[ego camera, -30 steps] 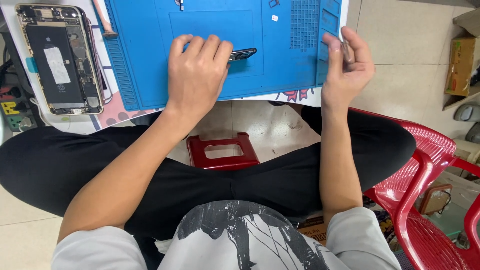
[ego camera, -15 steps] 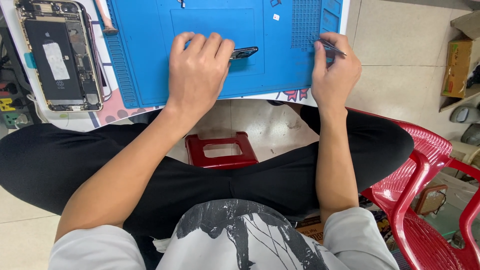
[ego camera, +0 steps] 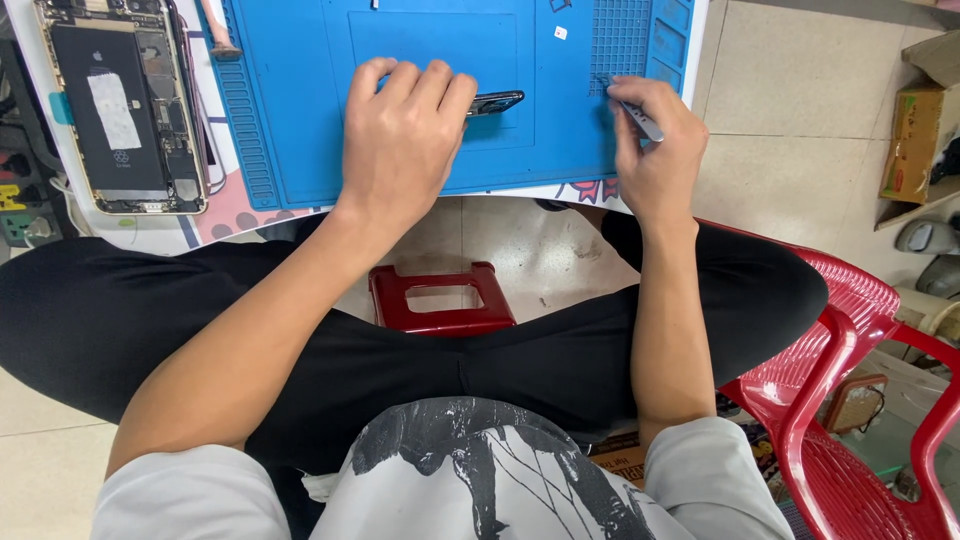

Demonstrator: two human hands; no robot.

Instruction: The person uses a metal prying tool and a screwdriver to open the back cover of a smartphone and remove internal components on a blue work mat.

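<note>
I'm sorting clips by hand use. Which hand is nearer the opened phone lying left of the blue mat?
Left. The left hand rests on the blue mat, closer to the opened phone; the right hand is at the mat's far right edge.

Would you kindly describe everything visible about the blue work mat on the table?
The blue work mat looks like matte rubber or silicone and lies flat on the white table, its top edge cut off by the frame. A raised rectangular outline marks its middle; ribbed strips run down its left side, and a grid of small cells and compartments sits at its upper right. The left hand presses a dark flat part onto it, while the right hand, holding a slim metal tool, rests beside the grid.
</note>
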